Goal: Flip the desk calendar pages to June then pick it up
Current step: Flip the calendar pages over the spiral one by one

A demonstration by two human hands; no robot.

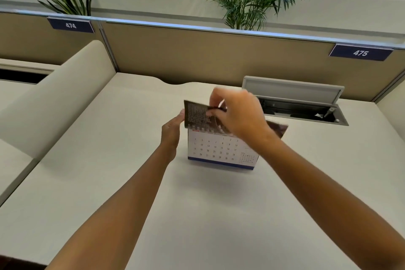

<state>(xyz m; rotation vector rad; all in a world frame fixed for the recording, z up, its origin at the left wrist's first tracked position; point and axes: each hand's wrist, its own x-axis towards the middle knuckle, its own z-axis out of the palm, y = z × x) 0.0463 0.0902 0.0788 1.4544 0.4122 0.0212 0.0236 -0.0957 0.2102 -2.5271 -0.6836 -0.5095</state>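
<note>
A desk calendar (215, 151) stands on the white desk (109, 160), its white date grid facing me above a blue bottom strip. A dark page (196, 115) with fine print is lifted above the spiral binding at the top. My right hand (237, 114) pinches that page's upper edge between thumb and fingers. My left hand (172, 131) rests flat against the calendar's left side, fingers straight and touching the lifted page's left edge. The month name is too blurred to read.
An open cable hatch (302, 105) with a raised grey lid sits behind and to the right of the calendar. A beige partition wall (197, 55) with labels 474 and 475 backs the desk. A curved divider (61, 94) rises on the left. Plants stand behind.
</note>
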